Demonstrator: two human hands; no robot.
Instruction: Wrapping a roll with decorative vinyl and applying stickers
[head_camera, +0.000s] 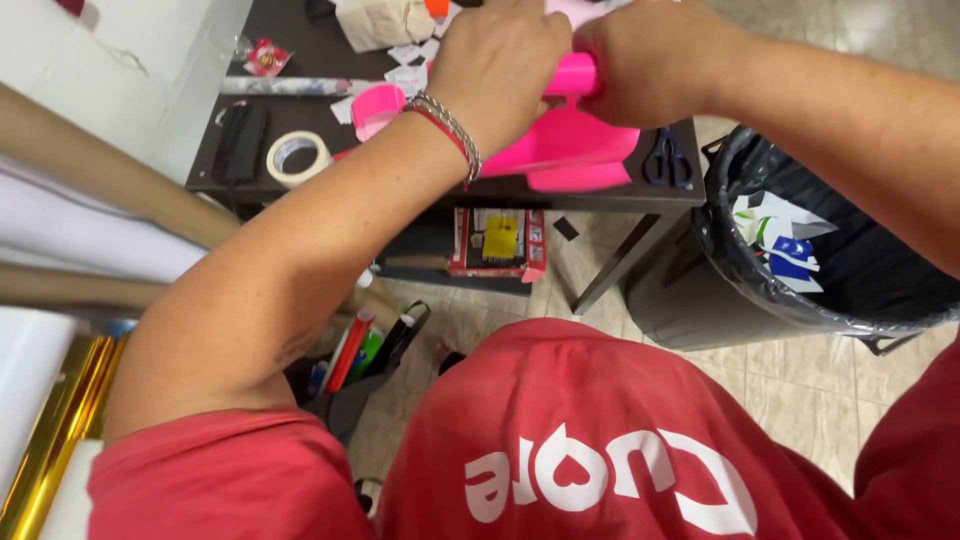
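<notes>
- Rolls of gold foil (45, 420) and brown paper (100, 160) are seen nearest, at the left.
- Pink sheet (565, 140) is held over the dark table (300, 120): its top edge is rolled and clenched by left hand (495, 65) and right hand (650, 65); the lower part hangs unrolled.
- Tape roll (297, 157) and scissors (667, 160) lie beside it, untouched.

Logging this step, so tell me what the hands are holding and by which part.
Both hands grip a bright pink sheet by its rolled top edge: left hand at the left end, right hand at the right end.
</notes>
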